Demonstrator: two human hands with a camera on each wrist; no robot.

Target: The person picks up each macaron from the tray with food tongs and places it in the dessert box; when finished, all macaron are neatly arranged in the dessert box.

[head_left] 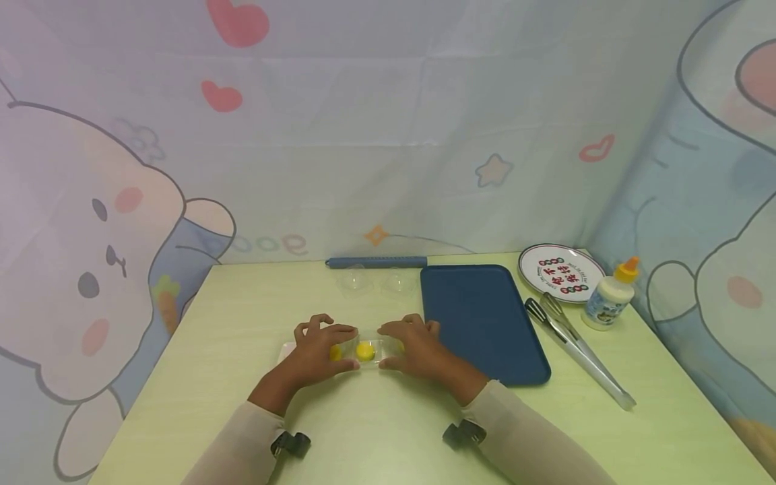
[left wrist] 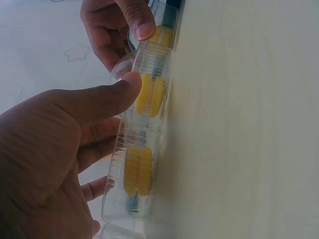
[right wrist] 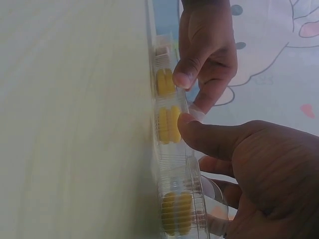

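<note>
A long clear plastic macaron box [head_left: 383, 349] lies on the table between my hands, with several yellow macarons [head_left: 366, 350] in a row inside. My left hand [head_left: 315, 353] grips its left part, thumb on the near side and fingers on the far side. On the right part, my right hand [head_left: 417, 347] holds it the same way. Both wrist views show the thumbs pressed to the ribbed plastic wall beside the macarons [left wrist: 138, 170] [right wrist: 169, 124]. Past the left hand shows a whitish end piece [head_left: 287, 350]; my hands hide parts of the box.
To the right lies a dark blue tray [head_left: 485, 323], with metal tongs [head_left: 582, 357], a printed white plate [head_left: 560, 273] and an orange-capped bottle [head_left: 609, 296] beyond it. Clear domed plastic pieces [head_left: 355, 277] and a blue-grey rod [head_left: 376, 262] lie at the back.
</note>
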